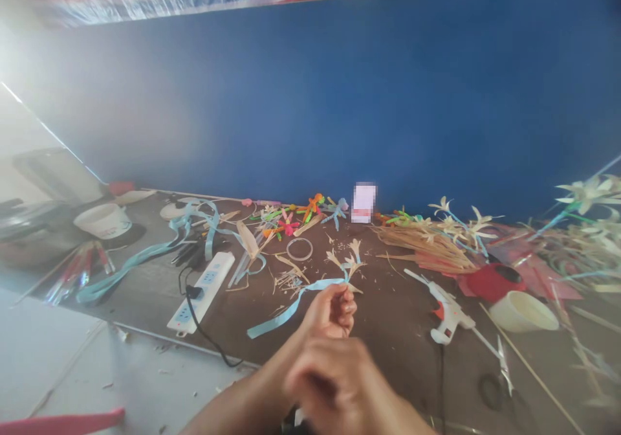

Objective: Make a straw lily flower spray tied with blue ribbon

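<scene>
My left hand point(332, 311) is closed around the lower end of a small spray of straw-coloured handmade flowers point(347, 265). Its stems are partly wrapped in light blue, and a loose light blue ribbon point(286, 313) trails from the hand to the left over the table. Nearer to me, my right hand point(334, 373) is blurred, with its fingers curled in front of my left forearm. What it holds, if anything, is hidden. Small straw-coloured scraps point(290, 279) lie beyond the ribbon, near a clear ring point(299, 249).
A white power strip point(206, 289) with a black plug lies left. Right are a white hot glue gun point(449, 315), scissors point(504, 367), a cream cup point(524, 312) and a straw bundle point(427, 247). Colourful pipe-cleaner figures point(286, 224) line the back, below a blue panel point(310, 98).
</scene>
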